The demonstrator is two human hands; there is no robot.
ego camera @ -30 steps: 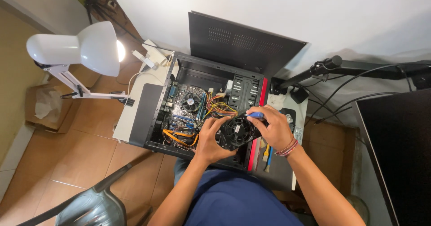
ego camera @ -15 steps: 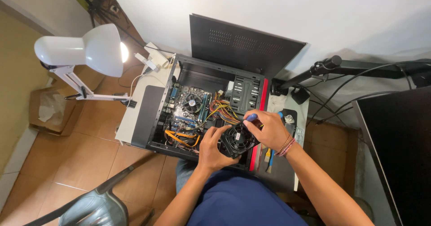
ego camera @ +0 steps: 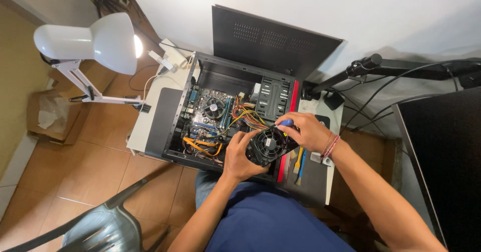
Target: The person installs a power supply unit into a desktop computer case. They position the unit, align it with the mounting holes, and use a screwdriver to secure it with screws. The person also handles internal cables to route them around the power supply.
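Now both hands (ego camera: 240, 157) (ego camera: 305, 131) grip the black fan (ego camera: 269, 145) between them.

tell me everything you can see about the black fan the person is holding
The fan is a black, square-framed case fan, apparently plastic, with curved blades round a grey central hub. It is held tilted over the lower right corner of the open computer case, blades facing up. The left hand grips its left edge; the right hand rests on its upper right corner, holding a blue-handled tool against the frame. Coloured cables lie just behind it.
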